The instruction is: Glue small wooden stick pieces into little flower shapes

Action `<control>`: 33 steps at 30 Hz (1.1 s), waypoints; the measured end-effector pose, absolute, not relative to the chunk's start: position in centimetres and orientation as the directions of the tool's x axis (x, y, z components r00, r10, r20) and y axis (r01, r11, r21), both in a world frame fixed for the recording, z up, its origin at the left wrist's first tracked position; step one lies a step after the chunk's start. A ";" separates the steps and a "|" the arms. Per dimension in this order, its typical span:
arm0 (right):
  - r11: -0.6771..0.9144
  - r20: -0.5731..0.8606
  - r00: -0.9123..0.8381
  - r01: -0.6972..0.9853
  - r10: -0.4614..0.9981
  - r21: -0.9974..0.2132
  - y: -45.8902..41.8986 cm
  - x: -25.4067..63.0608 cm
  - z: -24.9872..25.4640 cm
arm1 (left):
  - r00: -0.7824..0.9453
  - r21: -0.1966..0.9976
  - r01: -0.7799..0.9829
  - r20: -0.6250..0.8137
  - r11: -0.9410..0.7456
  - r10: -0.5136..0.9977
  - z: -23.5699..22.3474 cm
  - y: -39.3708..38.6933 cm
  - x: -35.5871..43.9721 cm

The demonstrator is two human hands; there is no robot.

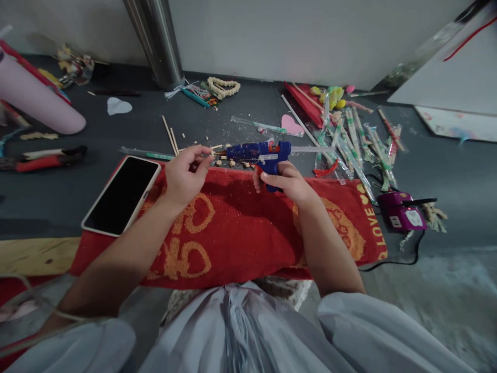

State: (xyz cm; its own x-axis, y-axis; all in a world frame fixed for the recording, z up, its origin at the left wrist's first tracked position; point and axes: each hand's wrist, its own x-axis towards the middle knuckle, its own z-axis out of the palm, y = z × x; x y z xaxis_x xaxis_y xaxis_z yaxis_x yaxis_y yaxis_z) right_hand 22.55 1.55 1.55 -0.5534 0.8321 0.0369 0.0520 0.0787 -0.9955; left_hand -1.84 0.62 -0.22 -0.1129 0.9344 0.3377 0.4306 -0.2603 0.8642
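My right hand [285, 181] is wrapped round the handle of a blue hot glue gun [258, 152], its nozzle pointing left. A clear glue stick [312, 149] sticks out of the gun's back end. In front of the nozzle, the thumb and forefinger of my left hand [188, 172] pinch a small pale piece [212, 153], too small to name. Below both hands lies a red towel [248, 233] with orange patterns. Several pale wooden bits [232, 163] are scattered along the towel's far edge, under the gun.
A phone [121, 196] lies left on the towel, with pliers [48, 158] beyond it. Wrapped sticks [357, 137] pile up at the right, near a purple box [402, 211] with a black cable. A metal post [157, 44] rises at the back.
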 end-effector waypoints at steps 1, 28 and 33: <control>0.073 0.027 -0.548 0.062 0.836 -0.995 1.6 22.6 1.5 | -0.105 0.845 0.454 0.367 -0.283 0.924 -0.5 0.7 -1.9; -0.036 -0.069 -0.487 0.078 0.870 -0.996 1.5 22.3 1.6 | -0.048 0.693 0.564 0.570 -0.449 0.820 -2.1 1.4 -2.4; -0.032 -0.065 -0.483 0.076 0.873 -0.997 1.4 22.3 1.6 | -0.049 0.697 0.544 0.582 -0.467 0.812 -2.1 1.5 -2.4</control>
